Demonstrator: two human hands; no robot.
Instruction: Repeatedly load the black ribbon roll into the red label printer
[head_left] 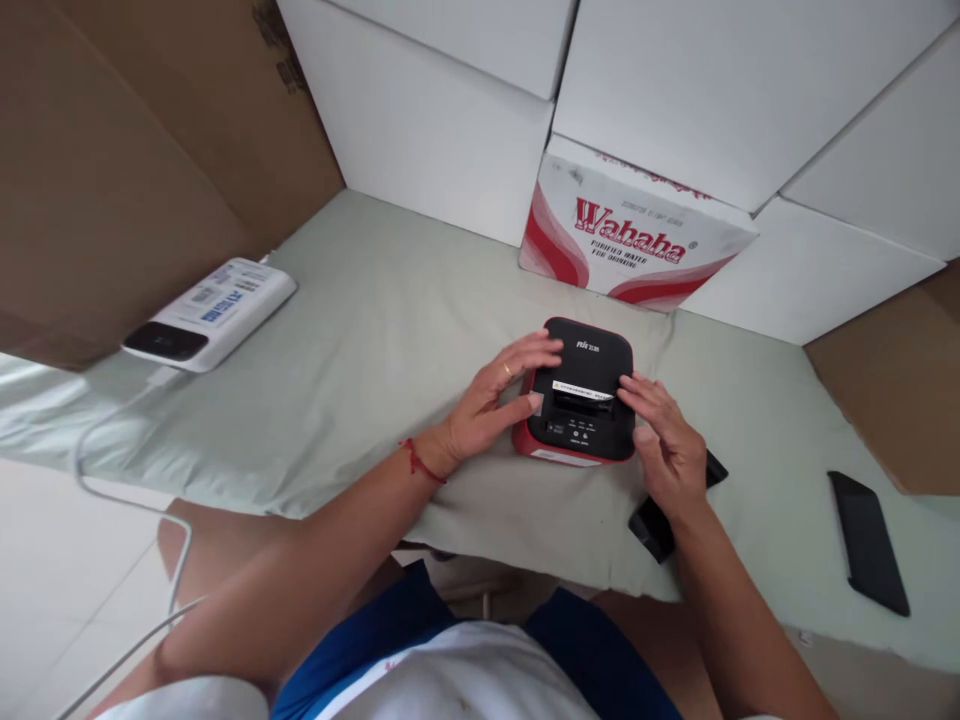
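A small label printer [585, 347] with a black top and red sides sits on the cloth-covered surface in front of me. Its top has a slot with a white printed strip [574, 388] along it, and several small buttons and marks nearer to me. My left hand [499, 395] holds the printer's left side, thumb near the slot and fingers at the upper left edge. On the opposite side, my right hand [667, 435] grips the right edge with its fingertips. A black object [651, 530] lies partly hidden under my right hand and wrist.
A white device [247, 290] with a cable [105, 495] lies at the left. A black phone-like slab [870, 540] rests at the right. Behind the printer stands a Wahaha water carton [637, 230], against stacked white boxes [442, 120]. Brown cardboard [150, 160] borders the left.
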